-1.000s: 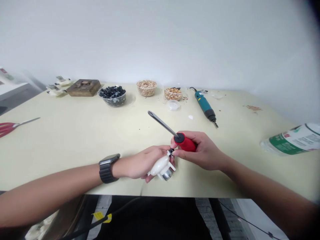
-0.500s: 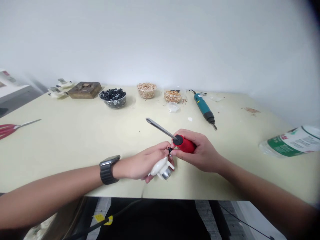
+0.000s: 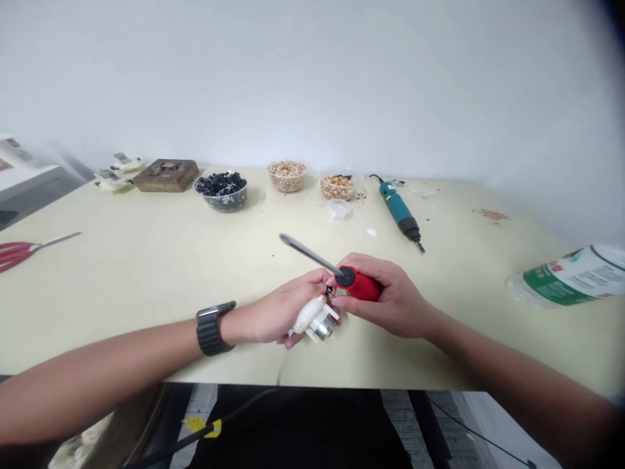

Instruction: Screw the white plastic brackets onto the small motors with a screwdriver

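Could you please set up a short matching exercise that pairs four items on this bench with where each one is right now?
Items:
1. Red-handled screwdriver
2. White plastic housing with a metal end
3. Teal electric screwdriver
4. Red-handled scissors

Places:
A. Lying near the left edge of the table
B. Held in the right hand
C. Lying toward the far side of the table, right of centre
D. Held in the left hand

Pairs: 1-B, 2-D, 3-C, 4-A
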Motion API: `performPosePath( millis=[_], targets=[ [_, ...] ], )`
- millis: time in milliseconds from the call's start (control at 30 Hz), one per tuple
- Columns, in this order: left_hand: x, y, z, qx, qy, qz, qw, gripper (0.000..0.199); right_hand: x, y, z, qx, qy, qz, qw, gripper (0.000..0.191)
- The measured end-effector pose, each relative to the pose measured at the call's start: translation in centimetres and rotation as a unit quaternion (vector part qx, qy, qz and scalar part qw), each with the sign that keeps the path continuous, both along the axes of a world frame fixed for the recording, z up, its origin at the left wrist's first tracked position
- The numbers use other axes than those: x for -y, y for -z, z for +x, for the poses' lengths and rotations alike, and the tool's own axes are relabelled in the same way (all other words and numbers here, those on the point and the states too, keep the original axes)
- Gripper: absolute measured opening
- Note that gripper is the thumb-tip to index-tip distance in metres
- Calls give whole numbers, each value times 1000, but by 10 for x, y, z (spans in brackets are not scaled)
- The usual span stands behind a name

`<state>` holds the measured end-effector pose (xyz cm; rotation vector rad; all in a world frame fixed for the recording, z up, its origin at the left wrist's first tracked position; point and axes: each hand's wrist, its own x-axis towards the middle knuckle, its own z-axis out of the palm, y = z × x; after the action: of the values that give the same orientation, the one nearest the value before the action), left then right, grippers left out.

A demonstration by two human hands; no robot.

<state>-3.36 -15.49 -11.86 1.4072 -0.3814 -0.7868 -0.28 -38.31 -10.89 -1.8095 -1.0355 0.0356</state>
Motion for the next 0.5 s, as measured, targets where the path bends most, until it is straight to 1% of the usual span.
performPosePath(
  millis=[100,267,400,500],
  targets=[
    [-2,0,1,15,13,25,999,48,0,0,0,-3,13,-9,1000,28],
    [-4,-2,-1,27,17,44,999,47,0,3,0,9,24,-24,999,20],
    [-5,-3,-2,47,19,68,996,48,0,4,0,15,19,-26,999,22],
    [-7,-2,-2,42,33,79,995,52,-1,4,0,21,17,-24,999,22]
  ],
)
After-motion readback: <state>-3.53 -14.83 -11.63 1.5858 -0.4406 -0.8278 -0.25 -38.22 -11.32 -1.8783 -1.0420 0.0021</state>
